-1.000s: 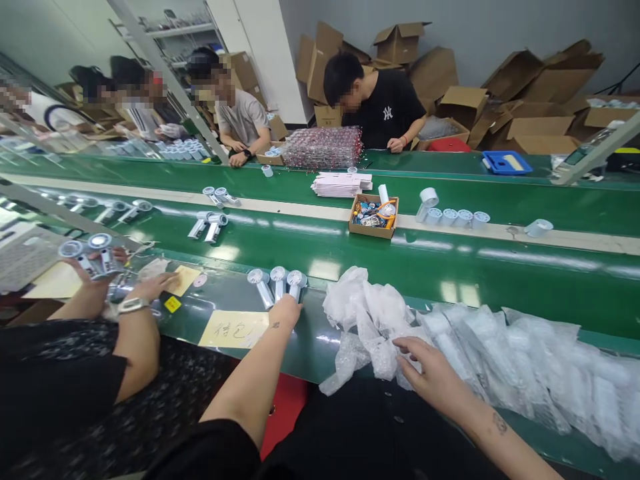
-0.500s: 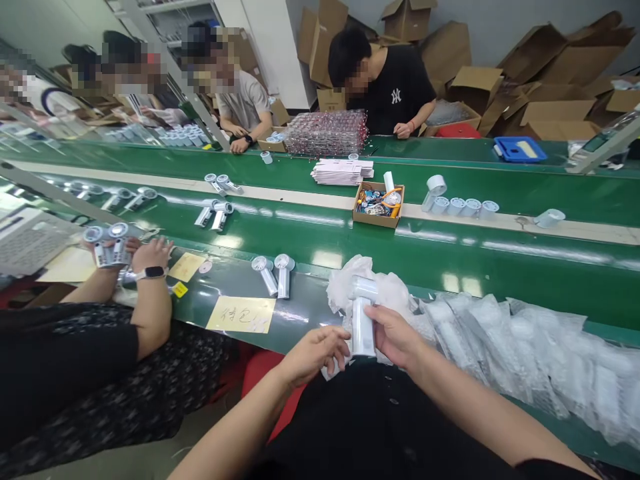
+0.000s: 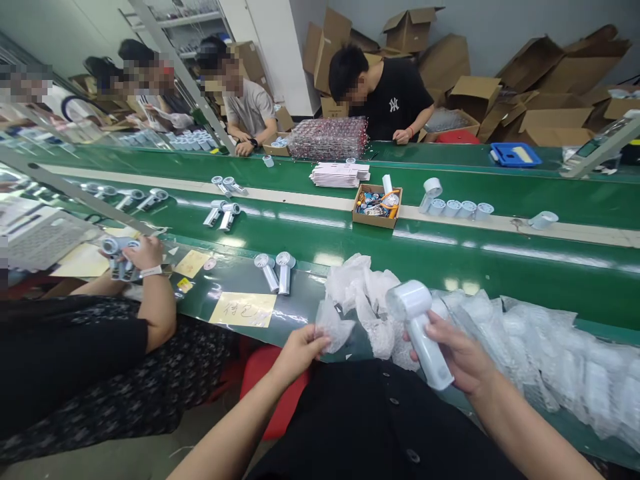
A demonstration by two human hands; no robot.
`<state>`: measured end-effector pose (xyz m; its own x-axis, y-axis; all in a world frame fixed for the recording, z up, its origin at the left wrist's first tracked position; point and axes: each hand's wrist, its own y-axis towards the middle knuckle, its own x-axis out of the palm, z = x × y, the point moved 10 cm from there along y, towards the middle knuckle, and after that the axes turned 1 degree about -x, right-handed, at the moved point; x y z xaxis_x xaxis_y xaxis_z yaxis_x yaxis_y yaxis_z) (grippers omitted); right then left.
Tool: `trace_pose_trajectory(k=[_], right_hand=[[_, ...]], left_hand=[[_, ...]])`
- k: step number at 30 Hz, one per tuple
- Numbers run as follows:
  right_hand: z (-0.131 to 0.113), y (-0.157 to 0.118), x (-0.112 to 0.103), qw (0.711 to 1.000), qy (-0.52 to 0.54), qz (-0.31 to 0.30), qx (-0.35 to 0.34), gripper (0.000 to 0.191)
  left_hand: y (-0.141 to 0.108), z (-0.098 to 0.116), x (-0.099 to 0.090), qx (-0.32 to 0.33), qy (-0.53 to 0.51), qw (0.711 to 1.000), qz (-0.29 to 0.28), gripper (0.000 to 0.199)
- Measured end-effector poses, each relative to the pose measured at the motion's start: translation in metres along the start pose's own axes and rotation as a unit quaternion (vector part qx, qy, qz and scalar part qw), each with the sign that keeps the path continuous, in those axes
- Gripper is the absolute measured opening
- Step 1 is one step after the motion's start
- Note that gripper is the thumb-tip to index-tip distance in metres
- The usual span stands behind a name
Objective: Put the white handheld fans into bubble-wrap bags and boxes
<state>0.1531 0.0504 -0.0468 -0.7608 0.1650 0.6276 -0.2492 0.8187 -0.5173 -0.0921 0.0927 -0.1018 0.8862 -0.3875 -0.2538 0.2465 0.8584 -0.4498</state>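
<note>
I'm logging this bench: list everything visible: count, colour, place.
Held fan: one, bluish, right hand
Bench fans: two, bluish, left
Belt fans: several, bluish, left
Bagged fans: many, whitish, right
Wrap: pile, whitish, centre
Belt cups: several, bluish, right
Papers: several, yellow, left
Parts box: one, brown, centre
Stack: one, pinkish, centre
Tray: one, blue, opposite
Cartons: many, brown, background
Stools: some, red, below
People: several, mixed clothing, opposite, left
Left hand: one, pinching wrap
Right hand: one, gripping fan

On the tabletop (image 3: 306, 308), two fans (image 3: 285, 275) lie behind the paper sheet (image 3: 243, 312); loose bubble bags (image 3: 346, 284), right of it; wrapped fans (image 3: 563, 363), farther right.
</note>
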Motion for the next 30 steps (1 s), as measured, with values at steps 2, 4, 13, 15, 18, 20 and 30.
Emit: trace_pose_trajectory(k=[2,4,13,15,18,20,30], right_hand=[[0.011,-0.008,0.026,0.996,-0.037,-0.077,0.027,0.053],[0.022,-0.013,0.05,0.987,-0.054,-0.14,0.05,0.061],[0.024,-0.011,0.023,0.997,-0.048,-0.061,0.004,0.055],[0.025,-0.014,0.011,0.999,-0.03,-0.024,-0.012,0.054],[0.02,-0.019,0.001,0.999,0.009,0.008,-0.049,0.059],[0.015,-0.022,-0.004,0.997,0.027,0.012,-0.069,0.066],[-0.001,-0.045,-0.042,0.982,0.062,0.088,-0.154,0.066]], left_hand=[[-0.001,0.045,-0.003,0.025,0.014,0.999,0.027,0.023],[-0.003,0.089,0.009,0.08,0.05,0.995,0.014,0.019],[0.008,0.124,0.035,0.148,0.004,0.987,0.07,0.027],[0.008,0.145,0.041,0.234,0.061,0.965,0.105,0.025],[0.002,0.174,0.061,0.353,0.138,0.919,0.112,0.023],[-0.002,0.185,0.072,0.413,0.176,0.887,0.107,0.021],[-0.037,0.222,0.133,0.629,0.236,0.739,0.055,0.011]])
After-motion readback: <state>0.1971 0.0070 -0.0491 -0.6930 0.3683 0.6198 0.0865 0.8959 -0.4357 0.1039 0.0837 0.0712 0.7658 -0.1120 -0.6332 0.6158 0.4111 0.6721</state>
